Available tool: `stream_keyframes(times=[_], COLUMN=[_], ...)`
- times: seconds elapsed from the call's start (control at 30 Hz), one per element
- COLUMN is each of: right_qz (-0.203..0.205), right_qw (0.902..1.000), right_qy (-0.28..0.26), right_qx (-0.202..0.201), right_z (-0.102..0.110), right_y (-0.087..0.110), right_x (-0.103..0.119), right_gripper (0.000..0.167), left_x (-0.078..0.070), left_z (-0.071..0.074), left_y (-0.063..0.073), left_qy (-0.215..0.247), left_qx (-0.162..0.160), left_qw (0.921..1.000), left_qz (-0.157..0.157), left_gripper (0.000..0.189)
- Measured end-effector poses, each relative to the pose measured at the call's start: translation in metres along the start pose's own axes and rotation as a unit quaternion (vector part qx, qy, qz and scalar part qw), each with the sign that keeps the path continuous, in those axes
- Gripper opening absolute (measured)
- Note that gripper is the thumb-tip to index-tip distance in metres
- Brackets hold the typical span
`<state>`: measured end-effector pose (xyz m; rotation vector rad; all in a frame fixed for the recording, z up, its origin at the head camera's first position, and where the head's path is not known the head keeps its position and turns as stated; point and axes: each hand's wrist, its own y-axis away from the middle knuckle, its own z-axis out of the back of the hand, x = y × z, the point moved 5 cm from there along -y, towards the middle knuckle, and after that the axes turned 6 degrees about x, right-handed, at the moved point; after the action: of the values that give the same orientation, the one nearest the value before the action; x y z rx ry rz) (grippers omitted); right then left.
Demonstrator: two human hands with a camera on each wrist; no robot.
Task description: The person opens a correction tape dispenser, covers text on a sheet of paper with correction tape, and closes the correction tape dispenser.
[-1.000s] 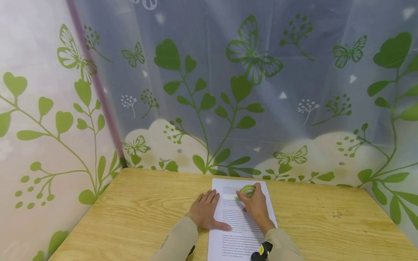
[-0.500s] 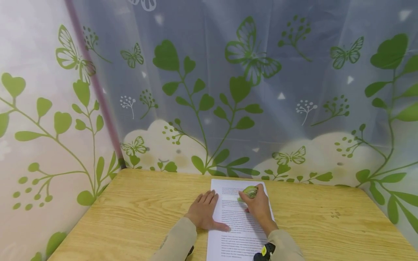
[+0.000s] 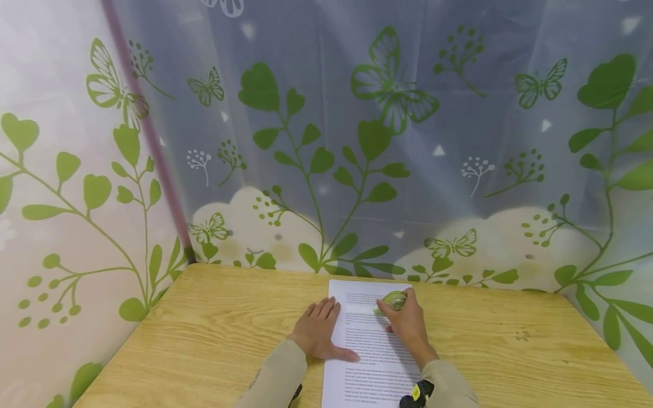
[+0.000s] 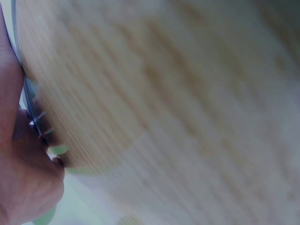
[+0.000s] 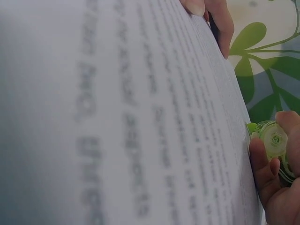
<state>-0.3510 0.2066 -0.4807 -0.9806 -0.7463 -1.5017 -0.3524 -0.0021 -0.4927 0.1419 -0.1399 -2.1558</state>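
Observation:
A printed sheet of paper (image 3: 369,362) lies on the wooden table. My right hand (image 3: 410,326) pinches a green correction tape (image 3: 394,299) between thumb and fingers, its tip down on the upper part of the text. Its round, clear body with the reel (image 5: 275,139) shows in the right wrist view. Left of the tip, a blank white band (image 3: 359,309) crosses the printed lines. My left hand (image 3: 317,333) rests spread on the sheet's left edge, thumb on the paper. Only part of that hand (image 4: 30,178) appears in the left wrist view.
The wooden table (image 3: 224,334) extends to both sides of the sheet. Behind it hangs a curtain (image 3: 326,141) printed with leaves and butterflies, close to the table's back edge. A small darker mark (image 3: 522,335) is on the tabletop at the right.
My right hand has moved a little to the right with the correction tape, and the white band behind its tip is longer. My left hand stays in place on the sheet.

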Motion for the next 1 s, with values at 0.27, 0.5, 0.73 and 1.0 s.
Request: stream_keyframes(times=[0.27,0.5,0.73,1.0], right_qz=[-0.005,-0.004,-0.004,-0.007], right_qw=[0.9999,0.9998,0.9996,0.9995], right_qy=[0.012,0.019,0.027,0.029], right_qx=[-0.003,-0.006,0.000,0.004], right_z=[0.004,0.009,0.015,0.021], right_y=[-0.001,-0.001,0.001,0.001], right_x=[-0.004,-0.007,-0.008,-0.009], right_gripper=[0.054,0.054,0.055,0.057], left_x=[-0.004,-0.004,-0.004,-0.004], left_z=[0.008,0.009,0.010,0.011], left_y=[0.007,0.007,0.007,0.007], left_qy=[0.003,0.004,0.007,0.003], left_qx=[0.014,0.005,0.007,0.006], left_qw=[0.9999,1.0000,0.9999,1.0000], left_qz=[0.001,-0.002,-0.001,-0.002], left_gripper=[0.119,0.118,0.119,0.118])
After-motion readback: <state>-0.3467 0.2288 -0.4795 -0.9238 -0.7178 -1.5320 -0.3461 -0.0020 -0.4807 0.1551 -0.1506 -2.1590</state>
